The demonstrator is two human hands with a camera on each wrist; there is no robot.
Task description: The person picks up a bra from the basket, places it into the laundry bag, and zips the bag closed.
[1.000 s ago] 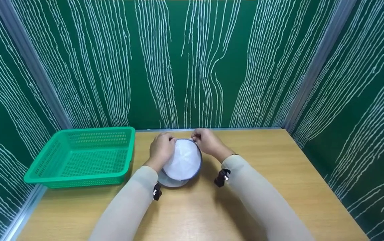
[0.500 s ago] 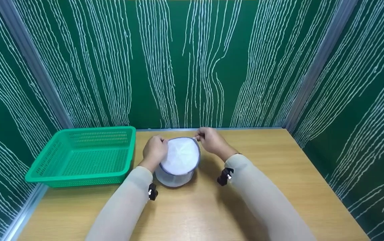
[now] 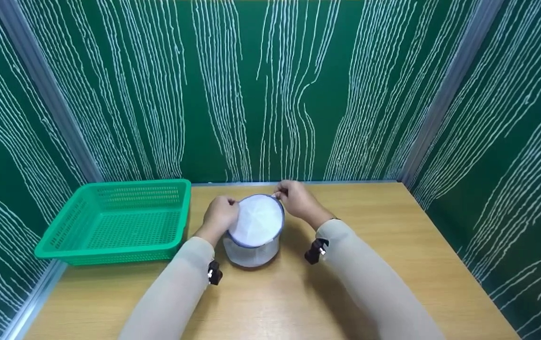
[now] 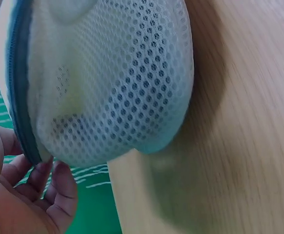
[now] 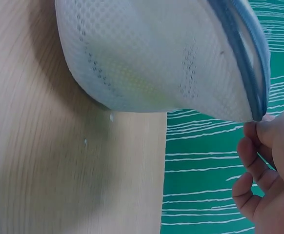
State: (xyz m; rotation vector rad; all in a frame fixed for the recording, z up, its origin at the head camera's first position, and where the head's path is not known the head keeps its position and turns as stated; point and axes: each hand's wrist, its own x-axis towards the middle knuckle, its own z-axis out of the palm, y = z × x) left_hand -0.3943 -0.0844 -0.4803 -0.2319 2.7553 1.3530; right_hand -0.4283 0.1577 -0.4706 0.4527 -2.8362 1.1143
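Observation:
A white mesh laundry bag [image 3: 254, 222] with a blue zipper edge [image 4: 18, 78] stands on the wooden table, its round white top tilted toward the camera. My left hand [image 3: 221, 215] pinches the bag's rim at the left. At the far right of the rim, my right hand [image 3: 296, 199] pinches the end of the zipper edge between thumb and forefinger, its other fingers loosely curled. The honeycomb mesh wall [image 4: 137, 83] shows in both wrist views. A pale yellowish patch [image 5: 132, 80] shows faintly through the mesh; what it is cannot be made out.
A green plastic basket [image 3: 183, 236] with perforated sides stands on the table [image 3: 369, 264] left of the bag. Green panels [image 3: 289, 156] with white wavy lines rise behind and at both sides. Grey metal posts [image 3: 428, 118] mark the corners.
The bag's top has tilted up, so more of its lower mesh wall shows. My left hand has moved slightly left and down. The right hand has shifted only a little right.

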